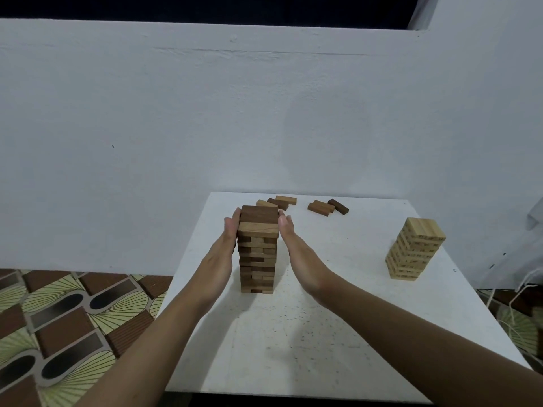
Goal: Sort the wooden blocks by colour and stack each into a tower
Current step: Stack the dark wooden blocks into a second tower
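Left hand (226,240), right hand (293,240) flank brown tower (258,257).

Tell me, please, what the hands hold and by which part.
Nothing gripped: left hand and right hand, fingers straight, flank the brown tower near its top.

- The left hand (230,233) is standing on its edge, palm turned to the right, with the fingers (236,219) straight and held together.
- It is pressing flat against the left side of the brown tower (258,251), near the top.
- The right hand (291,235) is facing it, palm turned to the left, also flat and not curling.
- Its fingertips (282,217) are reaching the upper right edge of the tower, while the palm is staying a little apart from the side.
- The left forearm (152,327) is coming in bare from the lower left, and the right forearm (396,327) from the lower right; the two are converging forward.
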`<action>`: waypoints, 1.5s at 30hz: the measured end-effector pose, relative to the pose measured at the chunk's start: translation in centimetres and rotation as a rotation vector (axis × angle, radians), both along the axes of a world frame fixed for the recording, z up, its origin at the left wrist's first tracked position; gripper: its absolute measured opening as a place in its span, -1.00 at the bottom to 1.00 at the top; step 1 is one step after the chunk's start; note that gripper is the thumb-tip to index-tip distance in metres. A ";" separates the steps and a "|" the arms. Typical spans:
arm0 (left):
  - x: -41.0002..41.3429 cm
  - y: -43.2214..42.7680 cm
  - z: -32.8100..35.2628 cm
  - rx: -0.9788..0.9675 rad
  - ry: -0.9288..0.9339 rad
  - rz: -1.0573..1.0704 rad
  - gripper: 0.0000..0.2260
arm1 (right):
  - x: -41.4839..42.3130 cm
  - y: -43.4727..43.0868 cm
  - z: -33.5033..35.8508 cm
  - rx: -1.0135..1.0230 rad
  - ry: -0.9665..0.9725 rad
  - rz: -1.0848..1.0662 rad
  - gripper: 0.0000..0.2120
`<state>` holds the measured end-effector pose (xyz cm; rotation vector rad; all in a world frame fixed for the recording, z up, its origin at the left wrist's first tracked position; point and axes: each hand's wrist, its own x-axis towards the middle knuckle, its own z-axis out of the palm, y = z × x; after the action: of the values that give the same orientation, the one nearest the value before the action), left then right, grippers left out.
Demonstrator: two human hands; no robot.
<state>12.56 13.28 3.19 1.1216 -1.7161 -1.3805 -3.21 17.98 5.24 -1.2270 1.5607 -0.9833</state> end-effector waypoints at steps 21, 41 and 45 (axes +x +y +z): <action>1.8 -1.6 -0.3 -0.093 0.049 0.031 -0.43 | -1.8 0.0 -0.8 -0.125 0.015 -0.044 -0.38; -2.9 -22.2 -7.2 -0.544 -0.735 -0.348 -0.60 | -16.4 -11.7 -8.4 0.037 1.002 0.008 -0.53; -5.3 -24.6 -8.2 -0.637 -0.882 -0.462 -0.50 | -18.4 -14.2 -9.2 0.049 1.041 0.039 -0.51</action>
<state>7.29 -11.33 -4.99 1.0383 -2.9047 -0.4186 -21.64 3.81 -3.99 -1.8652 2.2811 -0.2225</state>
